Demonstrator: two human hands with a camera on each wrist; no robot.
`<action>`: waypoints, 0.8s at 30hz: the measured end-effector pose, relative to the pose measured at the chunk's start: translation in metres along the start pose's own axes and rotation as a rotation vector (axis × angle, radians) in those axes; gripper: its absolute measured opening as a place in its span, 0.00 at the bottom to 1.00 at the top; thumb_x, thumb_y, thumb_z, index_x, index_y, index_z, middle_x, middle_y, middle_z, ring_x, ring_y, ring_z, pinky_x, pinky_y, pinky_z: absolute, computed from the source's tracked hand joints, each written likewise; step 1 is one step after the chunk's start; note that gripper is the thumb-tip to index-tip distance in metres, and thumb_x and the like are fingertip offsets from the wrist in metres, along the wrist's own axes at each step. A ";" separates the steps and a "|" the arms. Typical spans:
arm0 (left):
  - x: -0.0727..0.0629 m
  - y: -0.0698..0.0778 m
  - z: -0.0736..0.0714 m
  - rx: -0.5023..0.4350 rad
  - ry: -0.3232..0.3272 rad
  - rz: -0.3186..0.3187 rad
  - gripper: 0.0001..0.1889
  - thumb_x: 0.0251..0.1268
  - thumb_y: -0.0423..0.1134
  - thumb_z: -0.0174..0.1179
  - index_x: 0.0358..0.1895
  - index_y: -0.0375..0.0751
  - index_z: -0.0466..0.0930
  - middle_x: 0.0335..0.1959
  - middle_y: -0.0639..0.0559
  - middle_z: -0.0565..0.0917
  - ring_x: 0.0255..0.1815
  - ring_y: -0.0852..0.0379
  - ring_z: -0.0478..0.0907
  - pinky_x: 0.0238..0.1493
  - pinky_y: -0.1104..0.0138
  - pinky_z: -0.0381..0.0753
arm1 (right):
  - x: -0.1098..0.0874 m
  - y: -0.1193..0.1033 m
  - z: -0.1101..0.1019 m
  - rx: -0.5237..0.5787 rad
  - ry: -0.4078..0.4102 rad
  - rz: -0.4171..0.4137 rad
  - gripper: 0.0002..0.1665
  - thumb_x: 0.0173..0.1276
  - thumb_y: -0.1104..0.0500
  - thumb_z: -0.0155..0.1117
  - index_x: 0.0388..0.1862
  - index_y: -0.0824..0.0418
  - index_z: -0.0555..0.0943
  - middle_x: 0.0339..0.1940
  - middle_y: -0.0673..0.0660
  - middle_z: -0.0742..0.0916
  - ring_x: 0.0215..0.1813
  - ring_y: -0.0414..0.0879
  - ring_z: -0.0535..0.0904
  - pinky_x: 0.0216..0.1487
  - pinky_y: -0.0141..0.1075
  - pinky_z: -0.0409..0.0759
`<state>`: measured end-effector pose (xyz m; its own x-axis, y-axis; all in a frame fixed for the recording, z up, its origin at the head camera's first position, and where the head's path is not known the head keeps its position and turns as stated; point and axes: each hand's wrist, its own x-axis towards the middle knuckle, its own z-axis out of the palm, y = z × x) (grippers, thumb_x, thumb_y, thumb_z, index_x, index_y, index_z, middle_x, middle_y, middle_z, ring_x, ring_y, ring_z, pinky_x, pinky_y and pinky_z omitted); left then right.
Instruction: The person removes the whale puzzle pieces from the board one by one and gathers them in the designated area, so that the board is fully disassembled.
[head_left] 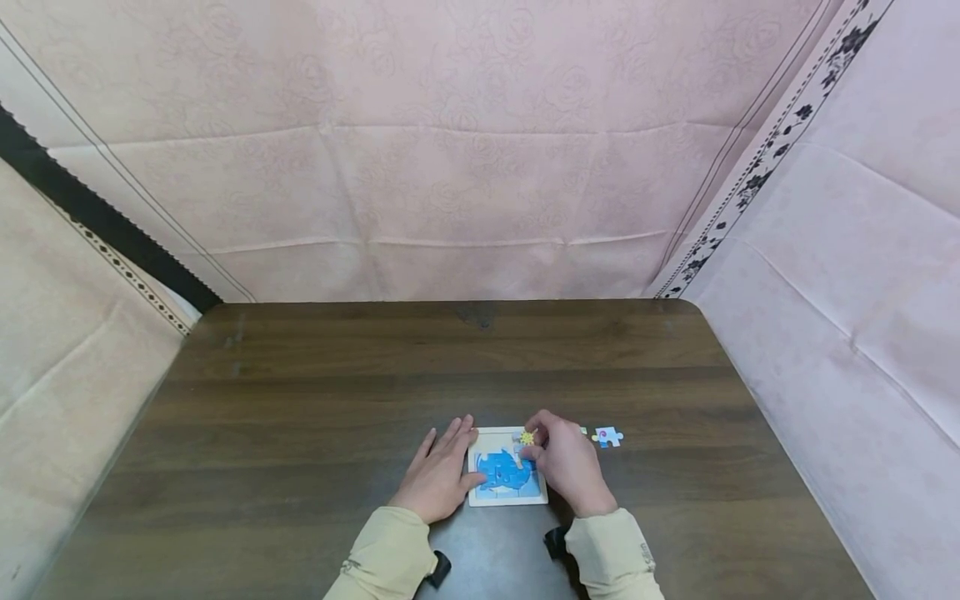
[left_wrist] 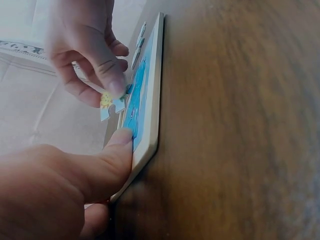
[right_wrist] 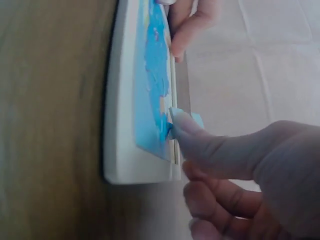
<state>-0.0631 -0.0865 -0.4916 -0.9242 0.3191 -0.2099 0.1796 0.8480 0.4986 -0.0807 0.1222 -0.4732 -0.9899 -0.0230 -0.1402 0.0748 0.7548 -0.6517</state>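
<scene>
A small white-framed puzzle board (head_left: 481,498) with a blue picture lies on the dark wooden table (head_left: 315,400) near its front edge. My left hand (head_left: 441,475) lies flat beside the board's left edge, its thumb (left_wrist: 112,150) pressing on the frame (left_wrist: 152,100). With thumb and fingers, my right hand (head_left: 564,458) pinches a puzzle piece (head_left: 527,438) with a yellow spot just above the board's upper right corner. The same piece (left_wrist: 111,104) shows in the left wrist view. In the right wrist view the thumb (right_wrist: 200,140) covers most of the piece over the board (right_wrist: 120,110).
One loose puzzle piece (head_left: 607,437), blue, white and pink, lies on the table right of my right hand. Pink cloth walls (head_left: 465,167) close in the table at the back and both sides.
</scene>
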 end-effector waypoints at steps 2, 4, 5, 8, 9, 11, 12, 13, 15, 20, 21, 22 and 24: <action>0.000 0.000 0.000 -0.001 0.002 0.000 0.39 0.68 0.53 0.65 0.77 0.42 0.64 0.81 0.49 0.55 0.82 0.49 0.48 0.79 0.44 0.42 | -0.001 0.002 -0.001 0.049 0.006 0.000 0.12 0.62 0.62 0.76 0.43 0.55 0.84 0.30 0.50 0.80 0.30 0.46 0.75 0.30 0.34 0.80; 0.000 0.000 0.000 0.000 0.005 0.001 0.38 0.67 0.53 0.65 0.76 0.42 0.64 0.81 0.49 0.55 0.82 0.48 0.48 0.79 0.44 0.42 | -0.001 0.003 -0.002 0.091 0.021 -0.004 0.09 0.63 0.61 0.75 0.42 0.54 0.85 0.30 0.49 0.81 0.31 0.46 0.75 0.31 0.34 0.81; 0.000 0.000 0.000 0.002 0.005 0.001 0.38 0.67 0.53 0.65 0.76 0.42 0.64 0.81 0.49 0.55 0.82 0.48 0.48 0.79 0.44 0.42 | -0.001 0.004 -0.003 0.111 0.033 -0.008 0.09 0.64 0.61 0.75 0.42 0.53 0.86 0.30 0.49 0.82 0.31 0.46 0.76 0.32 0.34 0.81; 0.001 -0.001 0.001 0.005 0.007 0.005 0.38 0.68 0.54 0.65 0.76 0.42 0.64 0.81 0.49 0.55 0.82 0.49 0.48 0.79 0.44 0.42 | -0.002 0.006 -0.009 0.166 0.083 -0.016 0.08 0.63 0.60 0.75 0.40 0.52 0.87 0.31 0.49 0.83 0.32 0.46 0.76 0.33 0.35 0.81; 0.001 -0.001 0.001 0.005 0.008 0.007 0.38 0.68 0.54 0.65 0.76 0.42 0.64 0.81 0.49 0.55 0.82 0.49 0.48 0.79 0.45 0.42 | -0.002 0.008 -0.012 0.181 0.101 -0.012 0.07 0.63 0.60 0.75 0.40 0.52 0.87 0.31 0.49 0.84 0.33 0.47 0.76 0.33 0.35 0.80; 0.001 -0.001 0.001 0.004 0.010 0.013 0.38 0.68 0.53 0.65 0.76 0.41 0.64 0.81 0.49 0.56 0.82 0.49 0.48 0.79 0.45 0.43 | -0.002 0.013 -0.019 0.205 0.138 0.001 0.07 0.64 0.60 0.75 0.41 0.52 0.88 0.32 0.49 0.85 0.33 0.47 0.77 0.32 0.36 0.80; 0.001 -0.001 0.001 0.002 0.012 0.015 0.38 0.68 0.53 0.65 0.76 0.41 0.64 0.81 0.49 0.56 0.82 0.49 0.48 0.79 0.44 0.43 | -0.003 0.016 -0.023 0.215 0.155 0.010 0.07 0.64 0.60 0.75 0.41 0.52 0.88 0.32 0.50 0.85 0.34 0.47 0.77 0.32 0.36 0.79; 0.001 -0.001 0.001 -0.002 0.014 0.016 0.38 0.67 0.53 0.65 0.76 0.41 0.64 0.81 0.49 0.56 0.82 0.49 0.48 0.79 0.44 0.43 | -0.003 0.020 -0.028 0.221 0.173 0.018 0.07 0.64 0.60 0.75 0.41 0.52 0.89 0.33 0.50 0.86 0.34 0.47 0.77 0.31 0.35 0.79; 0.000 -0.002 0.001 -0.003 0.016 0.016 0.38 0.67 0.53 0.65 0.76 0.41 0.64 0.81 0.49 0.56 0.82 0.48 0.48 0.79 0.44 0.43 | -0.003 0.029 -0.038 0.221 0.202 0.032 0.07 0.65 0.59 0.75 0.42 0.53 0.89 0.34 0.51 0.87 0.34 0.48 0.78 0.30 0.35 0.79; -0.001 -0.003 0.001 0.002 0.019 0.014 0.39 0.67 0.53 0.66 0.76 0.42 0.64 0.81 0.49 0.56 0.82 0.49 0.48 0.79 0.44 0.43 | -0.005 0.053 -0.065 0.216 0.289 0.084 0.14 0.64 0.58 0.75 0.47 0.61 0.88 0.34 0.56 0.90 0.34 0.46 0.83 0.31 0.31 0.78; -0.001 -0.003 0.001 0.003 0.019 0.014 0.39 0.67 0.53 0.66 0.76 0.42 0.64 0.81 0.49 0.56 0.82 0.49 0.48 0.78 0.44 0.43 | -0.005 0.057 -0.070 0.216 0.307 0.106 0.15 0.64 0.57 0.75 0.48 0.62 0.87 0.34 0.57 0.90 0.34 0.45 0.83 0.31 0.31 0.78; -0.001 -0.003 0.001 0.002 0.019 0.015 0.39 0.67 0.53 0.66 0.76 0.42 0.64 0.81 0.49 0.56 0.82 0.48 0.48 0.78 0.44 0.43 | -0.006 0.061 -0.074 0.215 0.323 0.133 0.16 0.64 0.57 0.75 0.48 0.63 0.86 0.35 0.58 0.90 0.35 0.45 0.84 0.31 0.30 0.78; -0.001 -0.004 0.002 0.002 0.019 0.016 0.39 0.67 0.53 0.66 0.76 0.41 0.64 0.81 0.49 0.56 0.82 0.48 0.48 0.78 0.44 0.43 | -0.008 0.069 -0.082 0.208 0.346 0.190 0.17 0.64 0.55 0.75 0.47 0.64 0.86 0.36 0.59 0.90 0.36 0.46 0.84 0.32 0.30 0.77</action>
<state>-0.0622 -0.0891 -0.4944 -0.9273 0.3248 -0.1860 0.1951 0.8435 0.5005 -0.0778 0.2282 -0.4553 -0.9357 0.3507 -0.0369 0.2466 0.5758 -0.7795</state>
